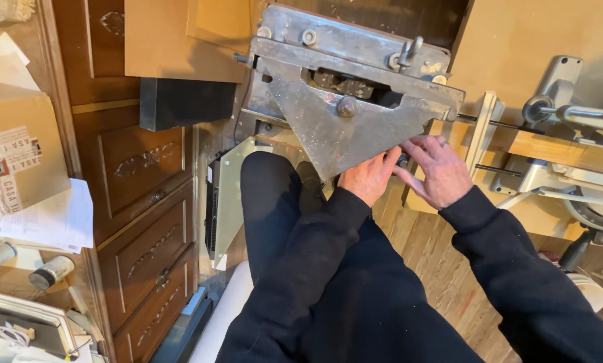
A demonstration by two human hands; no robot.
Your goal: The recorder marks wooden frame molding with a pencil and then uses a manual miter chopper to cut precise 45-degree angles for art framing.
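Metal jig point(345, 111), a worn grey triangular plate bolted under a flat bar, stands tilted in front of the person's knees, its lower point just above both hands. Left hand point(368, 178) lies flat against the plate's lower edge, fingers together, gripping nothing that I can see. Right hand point(439, 171) spreads open beside it, fingertips touching the plate's right slope near a dark knob; whether it turns anything is hidden. Judging from this, the work looks mid-adjustment, with the bolts and wing nut seated. Room is tight: wooden drawers point(146, 222) close on the left, a mitre saw point(570, 161) on the right, bare floorboards point(442, 269) below.
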